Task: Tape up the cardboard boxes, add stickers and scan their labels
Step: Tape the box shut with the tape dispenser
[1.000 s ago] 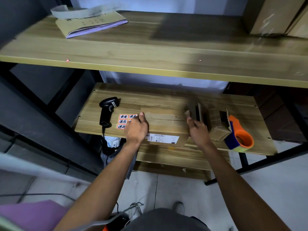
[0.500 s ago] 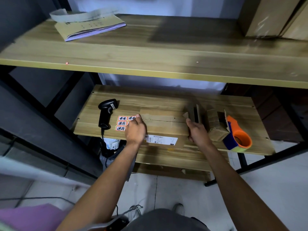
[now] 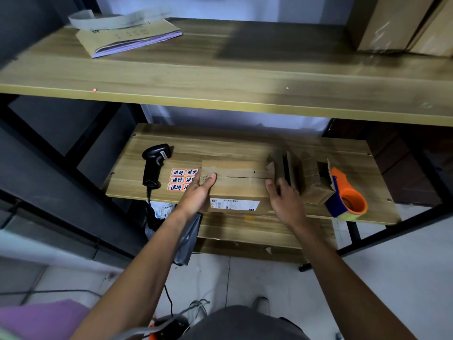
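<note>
A flat cardboard box (image 3: pixel 241 179) lies on the middle wooden shelf (image 3: pixel 245 148), its top seam showing and a white barcode label (image 3: pixel 234 204) on its front face. My left hand (image 3: pixel 197 191) grips the box's left end, thumb on top. At the box's right end, my right hand (image 3: pixel 284 200) touches it with loosely spread fingers. A sheet of orange-edged stickers (image 3: pixel 181 179) lies left of the box, partly under my left hand. Further left lies a black barcode scanner (image 3: pixel 153 164). An orange and blue tape dispenser (image 3: pixel 345 196) stands at the shelf's right.
Folded cardboard pieces (image 3: pixel 285 166) and a small box (image 3: pixel 312 185) stand between the box and the tape dispenser. The upper shelf (image 3: pixel 220 69) overhangs, holding a paper booklet (image 3: pixel 127 36) and large boxes (image 3: pixel 397 23). A lower shelf (image 3: pixel 257 231) and tiled floor lie beneath.
The view has shifted slightly. My left thumb now lies on the box top, and my right hand's fingers have loosened and spread at the box's right end.
</note>
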Demonstrator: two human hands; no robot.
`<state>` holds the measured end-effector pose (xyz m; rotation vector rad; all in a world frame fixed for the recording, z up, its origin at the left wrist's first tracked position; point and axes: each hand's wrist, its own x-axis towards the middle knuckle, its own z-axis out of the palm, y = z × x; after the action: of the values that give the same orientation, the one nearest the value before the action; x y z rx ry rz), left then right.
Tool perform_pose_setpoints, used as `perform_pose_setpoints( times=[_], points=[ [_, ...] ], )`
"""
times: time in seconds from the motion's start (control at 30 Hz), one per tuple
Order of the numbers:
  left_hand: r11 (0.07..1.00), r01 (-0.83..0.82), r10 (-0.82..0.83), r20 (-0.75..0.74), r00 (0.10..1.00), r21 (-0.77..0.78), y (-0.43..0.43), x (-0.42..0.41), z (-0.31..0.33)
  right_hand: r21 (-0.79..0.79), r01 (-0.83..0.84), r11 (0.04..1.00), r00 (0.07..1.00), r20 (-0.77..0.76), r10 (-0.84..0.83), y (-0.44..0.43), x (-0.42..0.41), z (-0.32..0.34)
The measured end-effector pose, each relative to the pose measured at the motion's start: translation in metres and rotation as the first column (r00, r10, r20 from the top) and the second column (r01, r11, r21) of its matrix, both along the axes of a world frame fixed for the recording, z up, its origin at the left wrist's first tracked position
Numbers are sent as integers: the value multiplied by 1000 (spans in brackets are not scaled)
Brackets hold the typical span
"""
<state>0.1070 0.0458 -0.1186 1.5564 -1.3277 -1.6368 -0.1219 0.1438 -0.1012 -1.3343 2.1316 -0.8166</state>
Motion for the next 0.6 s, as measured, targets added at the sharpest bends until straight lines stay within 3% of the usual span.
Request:
perform_pose_setpoints(
  times=[0.4,0.6],
  points=[
    [991,-23,29,43,999,-130,4,-2,-3,-6,27,1000,997,72,-26,-1,-2,-3],
    [992,-119,113,-137,984,-35,3,-5,-2,-15,56,998,995,-83,-57,2,4,-2]
  ],
)
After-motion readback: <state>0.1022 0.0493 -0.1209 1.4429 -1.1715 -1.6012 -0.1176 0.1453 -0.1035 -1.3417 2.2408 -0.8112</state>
